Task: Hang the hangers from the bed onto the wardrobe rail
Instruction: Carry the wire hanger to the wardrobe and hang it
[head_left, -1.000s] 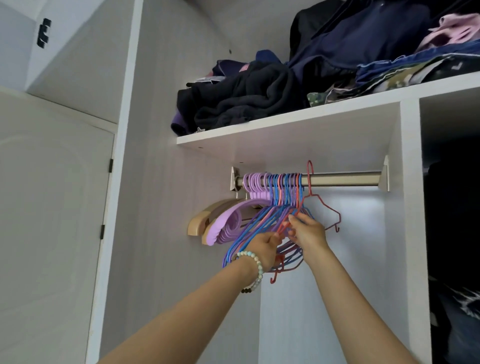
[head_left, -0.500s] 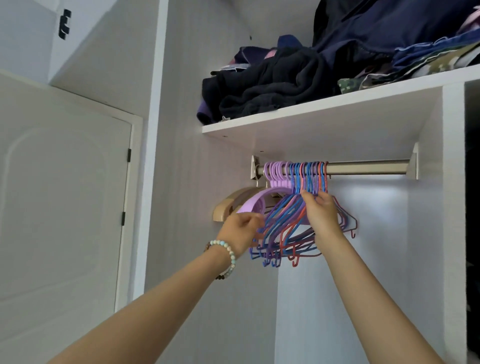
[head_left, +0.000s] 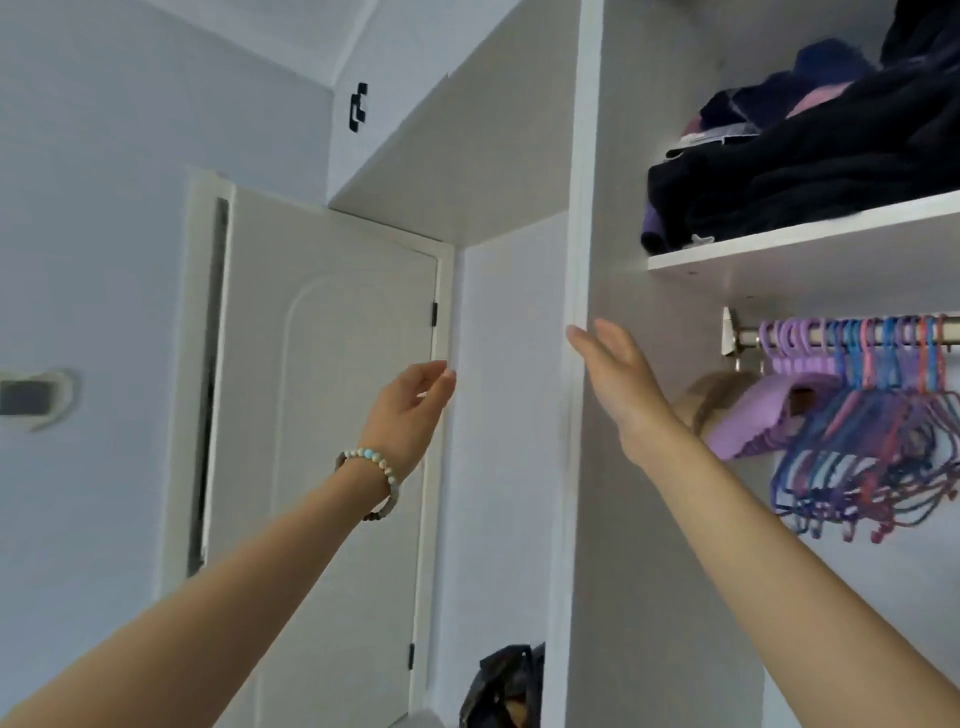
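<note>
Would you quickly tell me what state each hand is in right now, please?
Left hand: open, holding nothing.
Right hand: open, holding nothing.

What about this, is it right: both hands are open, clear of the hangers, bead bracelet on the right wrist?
One slip: the head view shows the bead bracelet on the left wrist. Otherwise yes: left hand and right hand are open, clear of the hangers.

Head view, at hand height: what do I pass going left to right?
Dark wall fitting → white door → left hand → right hand → rail bracket → hangers bunched on the rail.
</note>
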